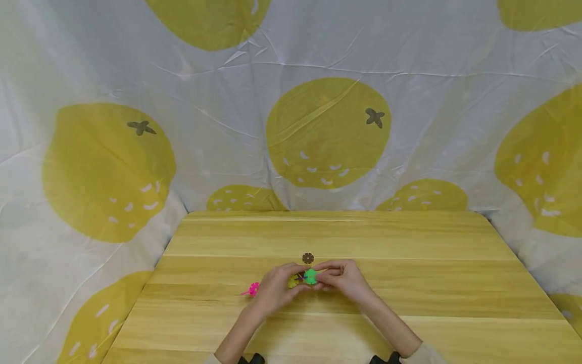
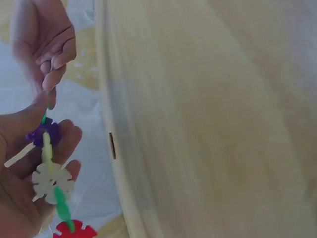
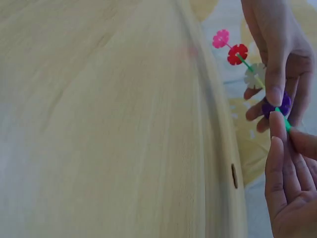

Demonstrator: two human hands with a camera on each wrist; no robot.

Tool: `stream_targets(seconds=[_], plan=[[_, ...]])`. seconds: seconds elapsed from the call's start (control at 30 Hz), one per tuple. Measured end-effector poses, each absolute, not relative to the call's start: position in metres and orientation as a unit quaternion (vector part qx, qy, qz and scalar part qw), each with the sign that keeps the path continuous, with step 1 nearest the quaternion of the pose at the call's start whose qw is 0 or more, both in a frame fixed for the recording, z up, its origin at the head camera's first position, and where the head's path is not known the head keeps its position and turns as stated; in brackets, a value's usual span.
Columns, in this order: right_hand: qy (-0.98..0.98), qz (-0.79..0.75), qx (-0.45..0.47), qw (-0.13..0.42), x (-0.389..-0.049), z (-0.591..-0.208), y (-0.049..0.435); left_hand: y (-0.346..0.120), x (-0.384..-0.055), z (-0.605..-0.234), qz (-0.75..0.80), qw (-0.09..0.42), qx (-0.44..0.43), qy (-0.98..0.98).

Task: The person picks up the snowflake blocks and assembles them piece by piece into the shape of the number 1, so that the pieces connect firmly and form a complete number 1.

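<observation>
A chain of slotted plastic snowflake discs runs between my two hands. My left hand point(image 1: 273, 290) pinches the purple disc point(image 2: 44, 134) near the chain's end. My right hand point(image 1: 347, 280) grips a green disc point(image 1: 310, 276) at its edge, and this disc meets the purple one. Beyond the purple disc, the chain continues through a yellow disc point(image 1: 293, 281), a whitish disc point(image 3: 252, 77), a second green disc point(image 2: 63, 207), a red disc point(image 3: 237, 54) and a pink disc point(image 3: 221, 38). Fingers partly cover the joint between purple and green.
A loose brown disc point(image 1: 307, 258) lies on the wooden table point(image 1: 409, 242) just beyond my hands. Behind the table hangs a pale cloth point(image 1: 227, 111) printed with yellow lemons.
</observation>
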State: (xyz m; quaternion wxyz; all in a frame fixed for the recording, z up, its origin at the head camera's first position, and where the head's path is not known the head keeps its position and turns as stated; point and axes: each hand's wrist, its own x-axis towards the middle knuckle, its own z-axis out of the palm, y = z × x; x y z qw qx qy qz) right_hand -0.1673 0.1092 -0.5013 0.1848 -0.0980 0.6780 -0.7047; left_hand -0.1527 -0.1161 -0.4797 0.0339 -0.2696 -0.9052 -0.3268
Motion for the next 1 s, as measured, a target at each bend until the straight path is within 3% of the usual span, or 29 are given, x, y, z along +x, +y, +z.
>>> stream_targets(seconds=[0.23, 0.47, 1.0], plan=[[0.702, -0.689, -0.071, 0.166, -0.174, -0.503, 0.100, -0.122, -0.156, -0.482, -0.349, 0.061, -0.270, -0.895], [0.765, -0.632, -0.069, 0.102, -0.186, -0.506, 0.098, -0.131, -0.157, -0.483, -0.345, 0.018, -0.245, -0.906], [0.837, -0.540, -0.063, 0.063, -0.213, -0.516, 0.085, -0.135, -0.158, -0.486, -0.339, 0.004, -0.226, -0.913]])
